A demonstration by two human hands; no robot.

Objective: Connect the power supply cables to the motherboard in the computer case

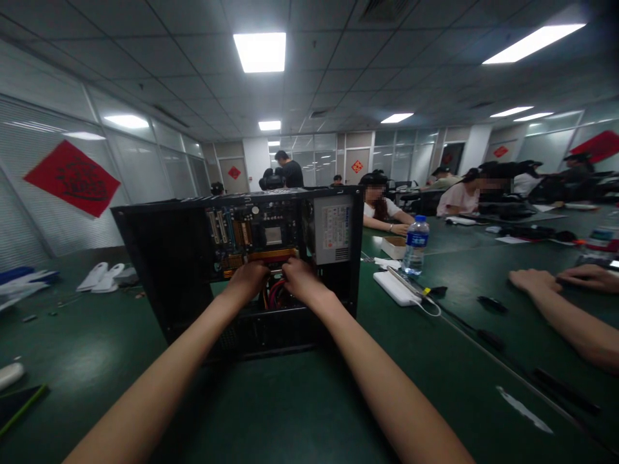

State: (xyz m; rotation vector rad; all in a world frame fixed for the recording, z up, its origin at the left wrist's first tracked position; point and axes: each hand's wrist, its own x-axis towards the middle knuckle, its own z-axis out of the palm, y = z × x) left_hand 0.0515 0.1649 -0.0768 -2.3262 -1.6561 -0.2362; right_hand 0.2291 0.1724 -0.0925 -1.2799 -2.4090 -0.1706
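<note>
A black computer case (pixel 232 332) stands open-sided on the table, showing the motherboard (pixel 254 222) and a power supply (pixel 333 229) at its upper right. Both my hands reach inside, just below the red and yellow memory slots (pixel 275 256). My left hand (pixel 249 280) has its fingers curled in at the slots' left end. At the right end, my right hand (pixel 302 277) is closed in the same way. A thin pale strip shows between the fingertips; blur hides what it is and exactly how it is held. Coloured cables (pixel 275 293) hang beneath the hands.
Right of the case are a water bottle (pixel 416 245), a white power bank (pixel 396 288) with a cable and a small box (pixel 393 247). Another person's hands (pixel 536 281) rest on the table at far right. White slippers (pixel 101 277) lie at left. Several people sit beyond.
</note>
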